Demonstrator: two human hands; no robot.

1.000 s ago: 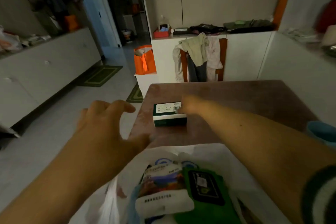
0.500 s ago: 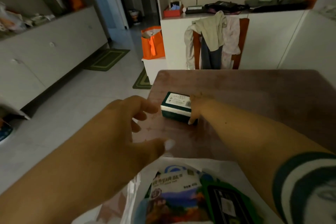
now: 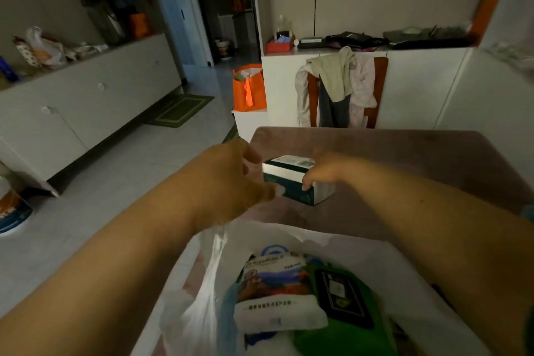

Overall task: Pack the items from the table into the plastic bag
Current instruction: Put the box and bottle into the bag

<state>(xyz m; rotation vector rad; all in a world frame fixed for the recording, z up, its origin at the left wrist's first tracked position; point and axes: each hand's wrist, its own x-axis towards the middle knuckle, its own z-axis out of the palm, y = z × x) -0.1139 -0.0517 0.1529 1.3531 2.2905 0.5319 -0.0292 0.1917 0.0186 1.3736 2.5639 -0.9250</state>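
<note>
A small green and white box [image 3: 291,179] sits on the brown table [image 3: 419,159]. My right hand [image 3: 326,170] grips the box from above, fingers curled over its top and near side. Just left of the box hovers my left hand [image 3: 228,179], fingers spread, thumb close to the box's front; contact is unclear. A white plastic bag [image 3: 384,263] lies open at the near edge of the table. Inside it are a white printed packet [image 3: 277,292] and a green pack [image 3: 344,306].
Beyond the table's far edge stands a chair draped with clothes [image 3: 341,89]. An orange bag [image 3: 248,87] sits on a low white stand to the left. White cabinets [image 3: 86,101] line the left wall, across open tiled floor.
My right hand has drawn the box nearer and turned it, tilting it up. My left hand has moved forward and right, up beside the box.
</note>
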